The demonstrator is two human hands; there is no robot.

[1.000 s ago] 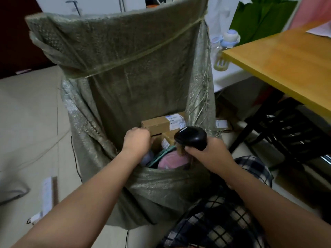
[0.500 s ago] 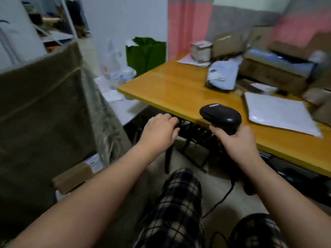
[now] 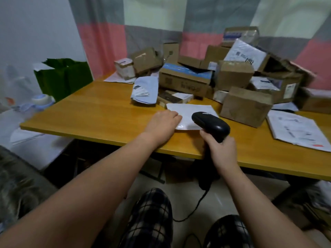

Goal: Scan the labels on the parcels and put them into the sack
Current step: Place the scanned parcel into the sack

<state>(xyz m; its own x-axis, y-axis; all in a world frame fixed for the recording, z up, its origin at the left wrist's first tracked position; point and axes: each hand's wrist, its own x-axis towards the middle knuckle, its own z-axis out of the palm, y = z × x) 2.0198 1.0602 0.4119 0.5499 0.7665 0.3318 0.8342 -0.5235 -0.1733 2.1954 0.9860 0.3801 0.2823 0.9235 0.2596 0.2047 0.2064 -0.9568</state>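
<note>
Left hand (image 3: 162,122) was sitting knuckles-up on the wooden table (image 3: 100,111), way off to the right of the blurry sack (image 3: 19,187) down in the bottom-left corner. Its bent fingers were touching the left edge of a flat white mailer (image 3: 189,109), but honestly I couldn't tell if they were pinching it or just resting there. Over the mailer's near right side hung the black scanner (image 3: 212,125), with the right hand (image 3: 223,152) wrapped tight round its handle. A heap of cardboard parcels (image 3: 234,76) sat behind, untouched.
</note>
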